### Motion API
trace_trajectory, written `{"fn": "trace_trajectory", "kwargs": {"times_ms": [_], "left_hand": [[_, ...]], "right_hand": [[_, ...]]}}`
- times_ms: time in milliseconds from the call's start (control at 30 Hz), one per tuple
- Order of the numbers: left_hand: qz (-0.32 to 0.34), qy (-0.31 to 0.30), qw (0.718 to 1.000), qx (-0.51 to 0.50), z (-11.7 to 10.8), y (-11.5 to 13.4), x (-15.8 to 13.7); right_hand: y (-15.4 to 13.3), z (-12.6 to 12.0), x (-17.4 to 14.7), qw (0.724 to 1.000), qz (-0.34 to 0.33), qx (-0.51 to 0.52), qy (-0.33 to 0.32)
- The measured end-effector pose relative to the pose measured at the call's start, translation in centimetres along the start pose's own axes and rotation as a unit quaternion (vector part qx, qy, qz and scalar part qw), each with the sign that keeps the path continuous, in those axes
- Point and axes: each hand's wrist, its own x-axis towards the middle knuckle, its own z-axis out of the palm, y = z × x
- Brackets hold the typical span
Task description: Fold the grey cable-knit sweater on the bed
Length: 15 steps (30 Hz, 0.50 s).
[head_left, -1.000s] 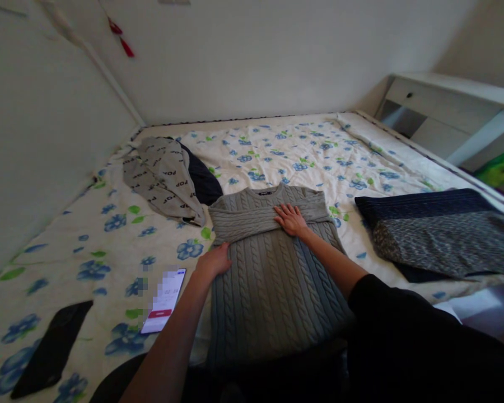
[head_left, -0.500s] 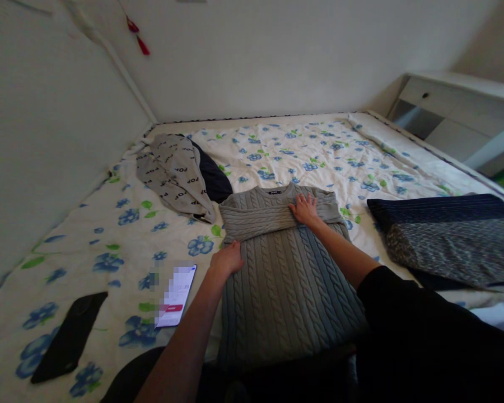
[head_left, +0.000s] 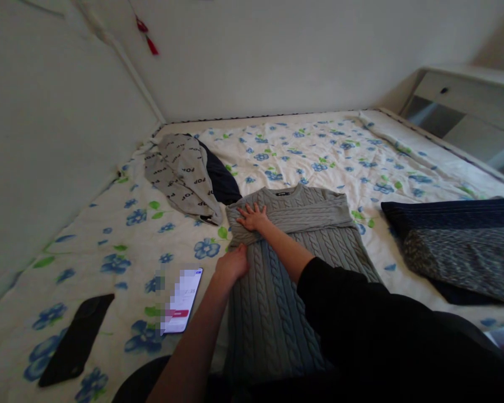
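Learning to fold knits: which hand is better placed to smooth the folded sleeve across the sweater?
Probably the right hand: it lies flat on the sleeve at its left end. The left hand rests lower, at the sweater edge.

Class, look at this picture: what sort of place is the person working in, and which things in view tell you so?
Most likely a bedroom in a home. A bed with a flowered sheet fills the corner between two plain walls, a white drawer unit stands beside it, and clothes lie about: a grey cable-knit sweater and a folded dark garment.
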Motion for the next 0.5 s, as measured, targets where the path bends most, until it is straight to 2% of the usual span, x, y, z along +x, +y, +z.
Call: {"fn": "trace_trajectory", "kwargs": {"times_ms": [67,133,233,300,367,433,500], "left_hand": [[0.001,0.000,1.000,-0.001,0.2,-0.3,0.4],[0.006,0.003,1.000,-0.004,0.4,-0.8,0.9],[0.029,0.017,0.999,-0.022,0.8,-1.6,1.9],[0.046,0.028,0.997,-0.046,0.7,-2.1,2.5],[0.053,0.044,0.995,-0.070,0.2,-2.5,2.8],[0.047,0.082,0.991,-0.090,-0.6,-2.9,3.0],[0.031,0.142,0.983,-0.113,-1.6,-3.4,3.1]], "right_hand": [[1.1,-1.0,0.5,0.999,0.012,0.030,-0.016],[3.4,-2.4,0.3,0.998,0.016,0.064,-0.003],[8.8,-5.1,-1.5,0.992,0.005,0.118,0.049],[13.2,-7.1,-3.7,0.987,0.021,0.140,0.076],[17.8,-9.4,-6.3,0.984,0.060,0.139,0.099],[22.2,-11.7,-9.2,0.973,0.116,0.128,0.154],[26.4,-13.7,-12.3,0.932,0.206,0.133,0.266]]}}
